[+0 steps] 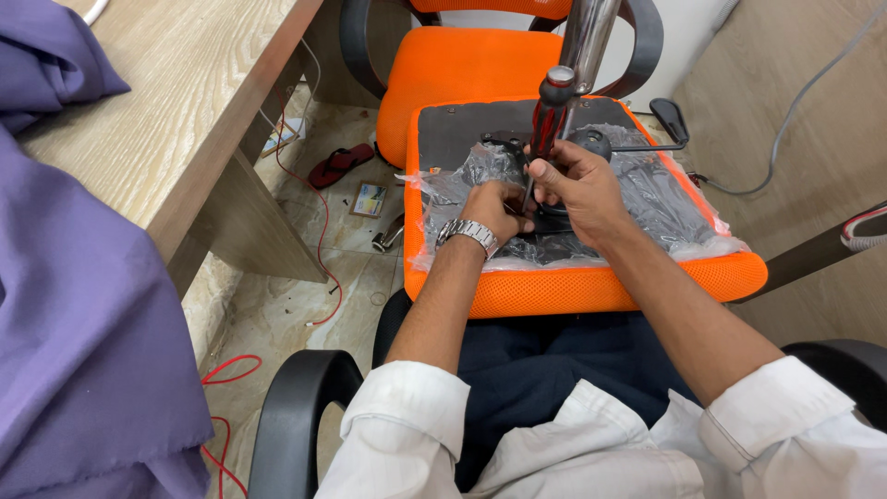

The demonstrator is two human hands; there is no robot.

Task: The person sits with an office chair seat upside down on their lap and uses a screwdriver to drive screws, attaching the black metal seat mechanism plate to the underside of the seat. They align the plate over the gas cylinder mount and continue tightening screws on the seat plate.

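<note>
On our lap lies the upturned orange seat (591, 286), plastic wrap (647, 199) still bunched over its black underside. We're at the screw-driving step on the metal plate (554, 222) at its middle. Our right hand (577, 185) is clamped around the screwdriver (547, 125), upright, tip down on the plate; our left hand (494, 208) pinches close at the tip, steadying. Next move, we judge, calls for firm downward pressure and a straight shaft.

Screwdriver (547, 129), red-and-black handle, stands nearly upright, tip down on the black mechanism plate (554, 222). Plate sits at the centre of the upturned orange seat (573, 286), crinkled clear plastic wrap (665, 199) spreading toward three o'clock.
</note>
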